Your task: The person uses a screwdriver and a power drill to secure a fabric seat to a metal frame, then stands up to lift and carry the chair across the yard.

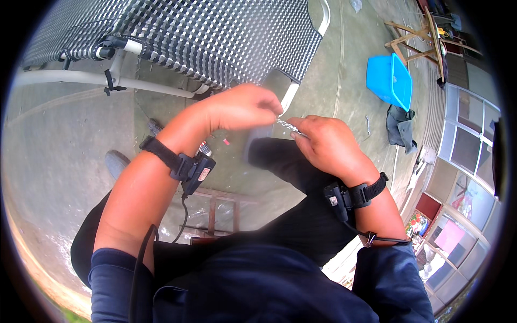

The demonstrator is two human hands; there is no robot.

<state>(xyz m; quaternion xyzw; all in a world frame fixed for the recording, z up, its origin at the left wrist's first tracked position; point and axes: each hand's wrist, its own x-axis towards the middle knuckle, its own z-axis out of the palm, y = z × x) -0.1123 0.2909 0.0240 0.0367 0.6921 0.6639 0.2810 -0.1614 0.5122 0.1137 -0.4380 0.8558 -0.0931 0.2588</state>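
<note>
Between my two hands runs a short black-and-white strip (287, 125), patterned like the weave of the lounger. My left hand (242, 107) is closed, its thumb and fingertips pinched together at the strip's left end. The other end is gripped by my right hand (329, 141), with the thumb laid along it. Just beyond the hands stands a woven black-and-white lounger (215, 40) with a white tube frame (156, 85). Its near corner lies close to my left fingertips, and the strip's ends are partly hidden by my fingers.
A blue plastic bin (389, 81) stands at the far right, with a dark grey bag (400, 129) beside it. A wrench (368, 125) lies on the concrete floor. A wooden trestle (417, 43) is behind the bin. Below my left forearm is a wooden frame (212, 212).
</note>
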